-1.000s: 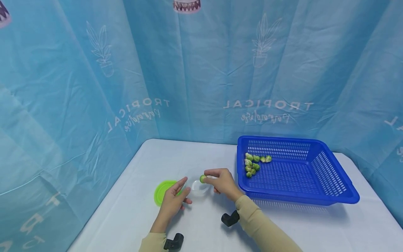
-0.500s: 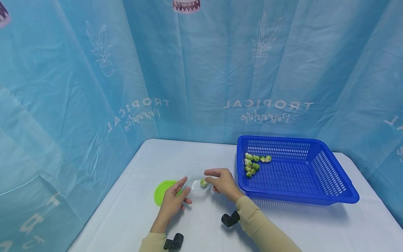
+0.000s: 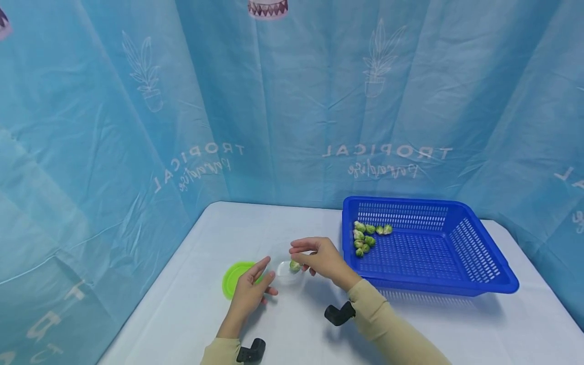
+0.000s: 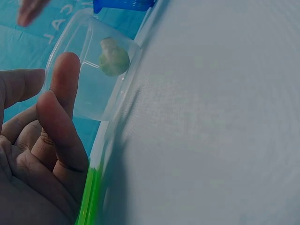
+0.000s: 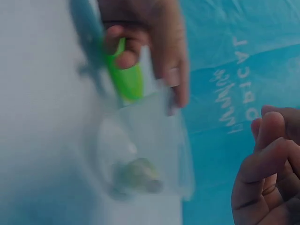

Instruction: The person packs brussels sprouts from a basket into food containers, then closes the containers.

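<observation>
Sprout (image 3: 294, 266) lies inside a clear plastic tub (image 3: 283, 272) on the tabletop (image 3: 292, 329); a second earlier, the right hand (image 3: 325, 261) pinched it. That hand now holds nothing, while the left hand (image 3: 250, 291) rests loose-fingered beside the tub. Other sprouts (image 3: 359, 235) cluster in a blue, slatted basket (image 3: 420, 285).
</observation>
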A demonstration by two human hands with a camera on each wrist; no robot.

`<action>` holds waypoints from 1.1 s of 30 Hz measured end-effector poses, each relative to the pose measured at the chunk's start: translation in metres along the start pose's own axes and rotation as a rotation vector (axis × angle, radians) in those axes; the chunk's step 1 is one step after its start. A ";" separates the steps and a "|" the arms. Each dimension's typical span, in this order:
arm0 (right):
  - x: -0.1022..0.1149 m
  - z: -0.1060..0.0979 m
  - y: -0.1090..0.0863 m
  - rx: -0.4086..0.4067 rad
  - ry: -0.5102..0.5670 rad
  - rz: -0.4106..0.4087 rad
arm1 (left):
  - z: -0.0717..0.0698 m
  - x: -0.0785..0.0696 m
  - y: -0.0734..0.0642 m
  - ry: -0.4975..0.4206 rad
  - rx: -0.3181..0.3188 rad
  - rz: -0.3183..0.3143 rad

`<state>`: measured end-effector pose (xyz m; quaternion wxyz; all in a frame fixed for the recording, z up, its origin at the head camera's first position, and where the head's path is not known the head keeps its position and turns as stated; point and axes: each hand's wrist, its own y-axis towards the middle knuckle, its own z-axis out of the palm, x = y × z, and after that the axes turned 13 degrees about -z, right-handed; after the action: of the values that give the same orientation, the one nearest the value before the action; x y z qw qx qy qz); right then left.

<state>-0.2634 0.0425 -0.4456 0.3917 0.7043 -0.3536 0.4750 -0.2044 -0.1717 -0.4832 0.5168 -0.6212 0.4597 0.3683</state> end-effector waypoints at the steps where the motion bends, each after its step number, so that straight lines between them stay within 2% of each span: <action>1: 0.005 -0.003 0.000 0.008 0.002 0.002 | 0.000 0.000 0.000 -0.002 0.000 -0.001; 6: 0.025 -0.016 -0.003 0.027 -0.001 -0.008 | 0.000 -0.001 0.000 -0.004 0.000 -0.002; 13: 0.041 -0.034 -0.006 0.000 -0.007 -0.041 | -0.001 -0.001 -0.001 0.004 -0.005 0.000; 33: 0.042 -0.095 -0.004 -0.051 -0.073 0.007 | 0.000 0.001 0.000 0.002 0.007 0.014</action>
<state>-0.2848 0.1230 -0.3842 0.3946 0.7096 -0.3824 0.4411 -0.2042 -0.1718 -0.4837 0.5157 -0.6165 0.4661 0.3697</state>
